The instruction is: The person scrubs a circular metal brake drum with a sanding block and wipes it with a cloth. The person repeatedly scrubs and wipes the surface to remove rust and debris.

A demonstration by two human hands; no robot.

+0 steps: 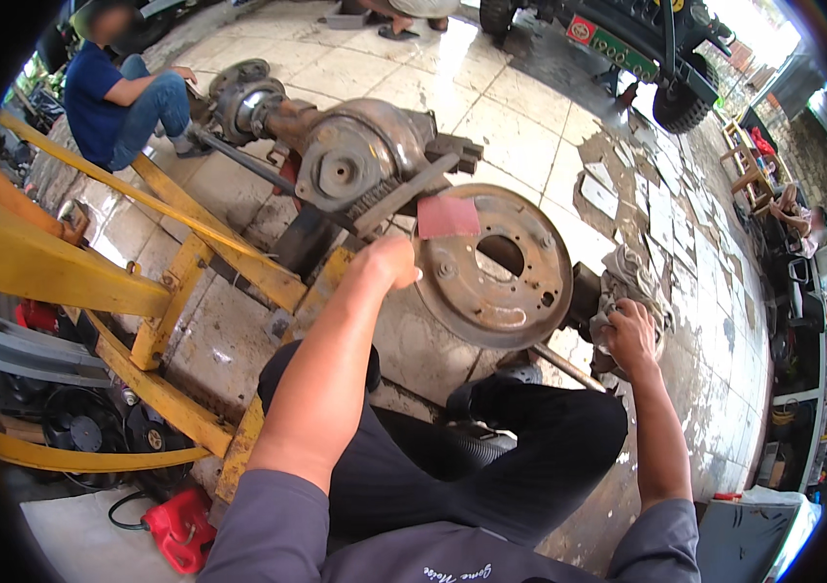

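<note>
A round, rusty brake backing plate (530,228) with a large centre hole lies tilted before me. My left hand (392,262) is closed at its left edge; what its fingers hold is hidden. Just beyond that hand, a wire brush (404,196) with dark bristles rests against the axle housing. A piece of reddish sandpaper (448,218) lies on the plate's upper left. My right hand (631,335) has its fingers bent over the grey, lumpy axle end (629,277) right of the plate. Farther left sits the large rusty axle housing (355,151).
A yellow steel frame (166,291) stands close on my left, with a red container (180,530) below it. A person in blue (117,92) crouches at the far left. A vehicle (627,39) stands at the back right. Shelves (807,389) line the right side.
</note>
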